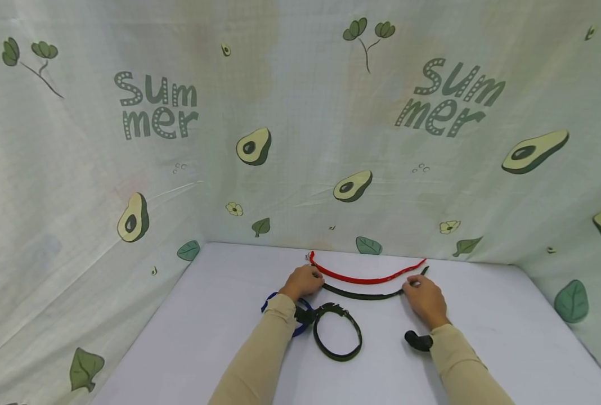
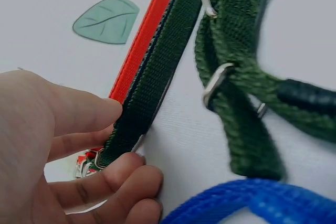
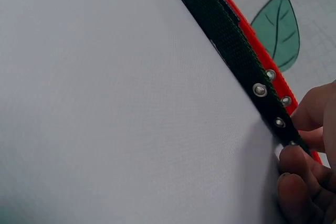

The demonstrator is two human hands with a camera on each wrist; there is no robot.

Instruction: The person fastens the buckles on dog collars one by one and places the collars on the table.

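Note:
A dark green strap (image 1: 363, 295) lies stretched out on the white table (image 1: 204, 337), just in front of a red strap (image 1: 366, 278). My left hand (image 1: 303, 281) pinches the dark green strap's buckle end (image 2: 126, 129) between thumb and fingers. My right hand (image 1: 424, 298) pinches its other end, the one with metal eyelets (image 3: 260, 90). The red strap (image 2: 149, 35) runs alongside it, touching (image 3: 278, 80). A buckled green collar (image 1: 337, 332) lies as a loop near my left forearm, and a blue collar (image 1: 280, 309) shows behind that forearm (image 2: 252, 198).
A small black object (image 1: 418, 340) lies by my right wrist. Fabric printed with avocados and leaves (image 1: 300, 140) walls the table on the back and both sides. Bare tabletop stretches to the left and right of the straps.

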